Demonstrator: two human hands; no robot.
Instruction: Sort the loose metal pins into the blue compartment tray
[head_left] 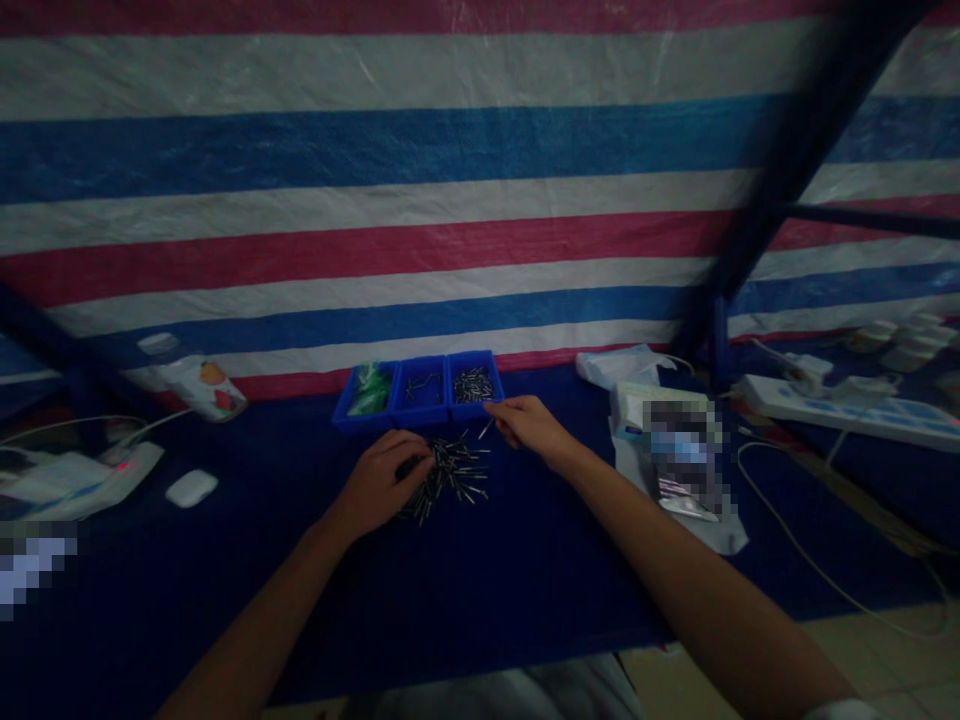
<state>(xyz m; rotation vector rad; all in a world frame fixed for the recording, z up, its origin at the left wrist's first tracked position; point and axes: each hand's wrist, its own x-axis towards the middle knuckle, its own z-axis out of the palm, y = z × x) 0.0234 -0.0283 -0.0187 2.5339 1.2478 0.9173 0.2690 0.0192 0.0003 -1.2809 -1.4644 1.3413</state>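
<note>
A pile of thin, dark metal pins lies loose on the blue table. My left hand rests at the pile's left edge, fingers curled towards the thumb around something dark that is mostly hidden. Just in front of the right blue bin, my right hand pinches a slim metal pin between thumb and forefinger. That bin holds many small metal pieces. The middle blue bin contains a few thin bent metal pieces. Green plastic packaging fills the left blue bin.
A clear bottle and a white earphone case are on the left, near a power strip. To the right lie a box, packets, another power strip and a white cable. A striped sheet hangs behind.
</note>
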